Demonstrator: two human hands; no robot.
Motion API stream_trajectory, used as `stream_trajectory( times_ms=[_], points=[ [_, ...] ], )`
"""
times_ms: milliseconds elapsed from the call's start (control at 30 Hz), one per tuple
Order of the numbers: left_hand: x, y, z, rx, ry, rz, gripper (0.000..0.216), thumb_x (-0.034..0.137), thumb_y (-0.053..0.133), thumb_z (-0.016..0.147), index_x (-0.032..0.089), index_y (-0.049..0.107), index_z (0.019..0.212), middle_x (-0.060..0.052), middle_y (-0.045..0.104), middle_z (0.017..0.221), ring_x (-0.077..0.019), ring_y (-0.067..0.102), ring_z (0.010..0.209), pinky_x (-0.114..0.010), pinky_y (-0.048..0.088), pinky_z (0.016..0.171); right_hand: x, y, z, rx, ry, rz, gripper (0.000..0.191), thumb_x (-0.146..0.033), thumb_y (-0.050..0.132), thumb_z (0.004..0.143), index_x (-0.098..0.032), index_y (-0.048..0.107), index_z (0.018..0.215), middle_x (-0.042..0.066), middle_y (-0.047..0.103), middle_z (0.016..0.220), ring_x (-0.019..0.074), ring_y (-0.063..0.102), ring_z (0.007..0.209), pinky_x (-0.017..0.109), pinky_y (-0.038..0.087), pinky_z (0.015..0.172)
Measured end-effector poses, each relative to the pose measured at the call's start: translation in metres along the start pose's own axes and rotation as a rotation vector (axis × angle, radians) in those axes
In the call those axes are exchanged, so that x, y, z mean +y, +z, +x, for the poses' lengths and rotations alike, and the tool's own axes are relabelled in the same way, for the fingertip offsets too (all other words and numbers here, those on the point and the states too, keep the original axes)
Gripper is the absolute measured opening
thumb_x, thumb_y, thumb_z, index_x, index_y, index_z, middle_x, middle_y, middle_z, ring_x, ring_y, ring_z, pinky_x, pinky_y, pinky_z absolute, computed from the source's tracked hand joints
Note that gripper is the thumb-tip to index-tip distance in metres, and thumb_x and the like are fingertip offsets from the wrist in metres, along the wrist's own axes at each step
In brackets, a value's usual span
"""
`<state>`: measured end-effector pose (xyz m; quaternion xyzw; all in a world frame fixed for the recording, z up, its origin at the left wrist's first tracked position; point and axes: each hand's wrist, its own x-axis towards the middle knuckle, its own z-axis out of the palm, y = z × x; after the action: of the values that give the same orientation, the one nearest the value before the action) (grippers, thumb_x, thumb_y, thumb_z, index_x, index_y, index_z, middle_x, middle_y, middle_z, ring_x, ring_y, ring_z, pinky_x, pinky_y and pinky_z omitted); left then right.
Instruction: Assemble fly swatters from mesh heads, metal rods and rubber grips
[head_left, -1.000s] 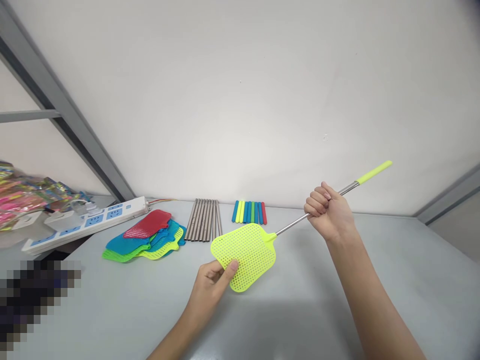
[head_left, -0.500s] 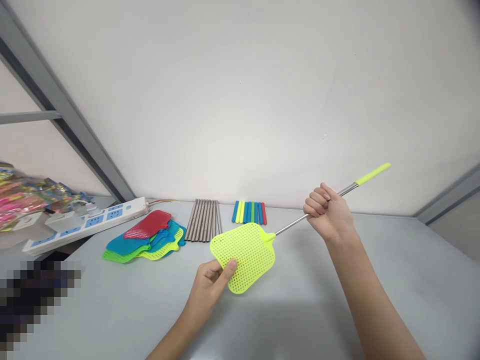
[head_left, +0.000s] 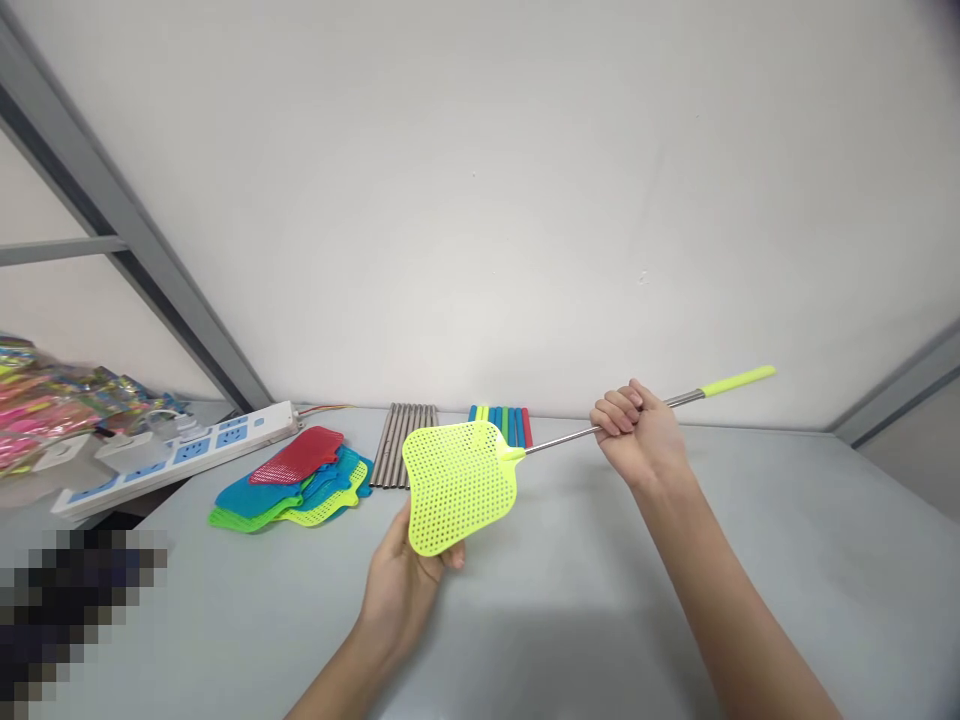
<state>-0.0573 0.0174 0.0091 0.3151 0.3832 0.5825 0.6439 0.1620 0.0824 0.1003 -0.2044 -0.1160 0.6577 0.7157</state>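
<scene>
Swatter [head_left: 465, 480] above surface [head_left: 570, 610]: left hand [head_left: 401, 585] grip apparently pinching mesh head's [head_left: 442, 500] near edge, right hand [head_left: 637, 435] fisted round rod [head_left: 562, 441].

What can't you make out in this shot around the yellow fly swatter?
Head view:
- The steel rod inside the right hand: hidden by its fingers.
- Left hand fingers: behind the yellow swatter head.
- Coloured grips and metal rods: partly behind that head.
- Lower-left patch: pixelated.
- Shiny packets: cut by left edge.
</scene>
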Motion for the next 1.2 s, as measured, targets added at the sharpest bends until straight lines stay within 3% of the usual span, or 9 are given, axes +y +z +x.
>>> stream_trajectory(
  times_ms=[100, 200, 400, 500, 600, 733, 900, 1067, 1200],
  points=[
    [-0.013, 0.006, 0.000, -0.172, -0.062, 0.255, 0.025, 0.032, 0.043, 0.079, 0.016, 0.054, 0.094, -0.002, 0.060, 0.067, -0.0118, 0.051, 0.050, -0.026, 0.039, 0.052, 0.011, 0.001, 0.000, 0.017, -0.007, 0.014, 0.030, -0.019, 0.034, 0.080, -0.018, 0.029, 0.051, -0.007, 0.024, 0.043, 0.0056, 0.028, 0.034, 0.018, 0.029, 0.034],
    [-0.026, 0.016, -0.001, -0.298, 0.001, 0.394, 0.029, 0.032, 0.046, 0.078, 0.018, 0.045, 0.103, 0.000, 0.057, 0.068, -0.0110, 0.052, 0.052, -0.026, 0.038, 0.058, 0.026, 0.000, -0.001, 0.050, -0.015, -0.033, 0.029, -0.022, 0.035, 0.080, -0.019, 0.034, 0.051, -0.003, 0.038, 0.048, 0.0090, 0.046, 0.047, 0.022, 0.041, 0.048],
    [-0.038, 0.031, 0.015, -0.311, 0.140, 0.455, 0.021, 0.035, 0.044, 0.079, 0.018, 0.042, 0.092, 0.003, 0.053, 0.064, -0.0097, 0.050, 0.051, -0.025, 0.037, 0.056, 0.057, -0.025, -0.007, 0.065, -0.024, -0.169, 0.027, -0.037, 0.039, 0.078, -0.020, 0.047, 0.060, 0.002, 0.053, 0.061, 0.0151, 0.056, 0.067, 0.028, 0.044, 0.063],
    [-0.038, 0.037, 0.030, -0.258, 0.198, 0.430, 0.021, 0.038, 0.043, 0.078, 0.017, 0.045, 0.083, 0.005, 0.048, 0.055, -0.0093, 0.046, 0.046, -0.023, 0.035, 0.050, 0.071, -0.043, -0.016, -0.050, 0.115, -0.259, 0.035, -0.051, 0.037, 0.075, -0.020, 0.053, 0.075, 0.004, 0.057, 0.065, 0.0189, 0.057, 0.069, 0.032, 0.043, 0.064],
    [-0.039, 0.041, 0.041, -0.223, 0.216, 0.408, 0.029, 0.040, 0.038, 0.080, 0.017, 0.045, 0.064, 0.005, 0.043, 0.046, -0.0091, 0.043, 0.045, -0.022, 0.035, 0.051, 0.081, -0.061, -0.024, -0.085, 0.194, -0.418, 0.042, -0.057, 0.037, 0.072, -0.019, 0.054, 0.076, 0.003, 0.056, 0.062, 0.0185, 0.056, 0.063, 0.031, 0.042, 0.058],
    [-0.041, 0.041, 0.044, -0.277, 0.158, 0.397, 0.038, 0.043, 0.038, 0.078, 0.016, 0.042, 0.051, 0.005, 0.040, 0.040, -0.0099, 0.043, 0.041, -0.023, 0.035, 0.048, 0.090, -0.077, -0.029, -0.094, 0.272, -0.628, 0.041, -0.055, 0.043, 0.070, -0.016, 0.050, 0.059, 0.002, 0.052, 0.056, 0.0129, 0.048, 0.050, 0.026, 0.037, 0.050],
    [-0.044, 0.037, 0.045, -0.363, 0.051, 0.418, 0.044, 0.044, 0.036, 0.078, 0.016, 0.042, 0.045, 0.003, 0.042, 0.040, -0.0099, 0.043, 0.035, -0.023, 0.033, 0.039, 0.098, -0.082, -0.036, -0.251, 0.360, -0.625, 0.046, -0.054, 0.038, 0.073, -0.016, 0.041, 0.047, 0.002, 0.049, 0.050, 0.0096, 0.039, 0.043, 0.024, 0.028, 0.044],
    [-0.049, 0.033, 0.050, -0.410, -0.037, 0.479, 0.047, 0.043, 0.043, 0.076, 0.016, 0.038, 0.037, 0.006, 0.032, 0.029, -0.0054, 0.029, 0.028, -0.021, 0.022, 0.036, 0.098, -0.089, -0.037, -0.269, 0.333, -0.614, 0.046, -0.050, 0.042, 0.074, -0.017, 0.037, 0.044, -0.003, 0.035, 0.040, 0.0081, 0.034, 0.041, 0.024, 0.023, 0.045],
    [-0.046, 0.031, 0.050, -0.470, -0.105, 0.498, 0.049, 0.043, 0.037, 0.078, 0.017, 0.038, 0.037, 0.005, 0.034, 0.029, -0.0068, 0.034, 0.031, -0.021, 0.028, 0.041, 0.095, -0.094, -0.034, -0.274, 0.395, -0.592, 0.046, -0.050, 0.044, 0.074, -0.017, 0.035, 0.043, -0.004, 0.034, 0.039, 0.0076, 0.033, 0.039, 0.024, 0.021, 0.045]
  ],
)
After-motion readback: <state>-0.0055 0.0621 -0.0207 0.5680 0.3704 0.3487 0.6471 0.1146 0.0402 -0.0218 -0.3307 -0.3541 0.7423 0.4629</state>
